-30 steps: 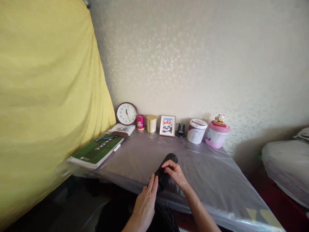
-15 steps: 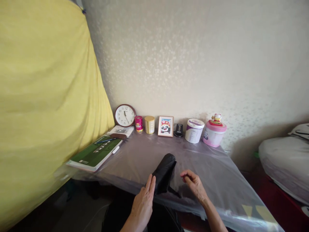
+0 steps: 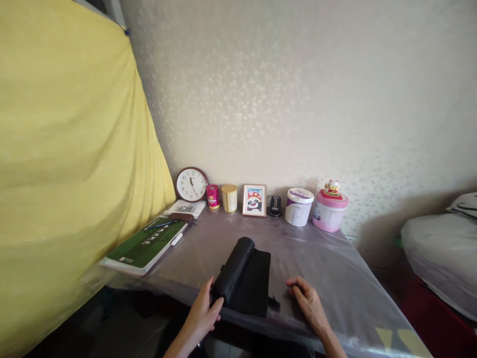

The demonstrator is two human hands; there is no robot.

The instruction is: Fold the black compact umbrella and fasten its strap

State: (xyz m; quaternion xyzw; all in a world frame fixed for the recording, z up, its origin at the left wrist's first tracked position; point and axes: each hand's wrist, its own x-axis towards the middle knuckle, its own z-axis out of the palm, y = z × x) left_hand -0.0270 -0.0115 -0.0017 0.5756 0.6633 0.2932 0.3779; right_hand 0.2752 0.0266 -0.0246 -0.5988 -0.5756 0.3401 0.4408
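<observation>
A black cylindrical roll (image 3: 235, 267) lies slanted near the table's front edge, beside a flat black cloth flap (image 3: 257, 283) that spreads to its right. A short black strap (image 3: 274, 302) sticks out past the flap's right side. My left hand (image 3: 206, 307) grips the near end of the roll, thumb on top and the other fingers around its left side. To the right of the flap, my right hand (image 3: 306, 301) hovers over or rests on the table with its fingers curled together; nothing shows in it.
Along the wall stand a clock (image 3: 192, 184), a pink tin (image 3: 212, 197), a yellow-lidded can (image 3: 229, 198), a panda picture (image 3: 254, 201), a black object (image 3: 275, 206), a white tub (image 3: 298, 208) and a pink tub (image 3: 329, 213). A green book (image 3: 145, 246) lies left, by the yellow curtain (image 3: 74, 149).
The black flap now lies spread out on the right of the roll, which has shifted left. My left hand has moved left and closed around its near end. My right hand is slightly lower.
</observation>
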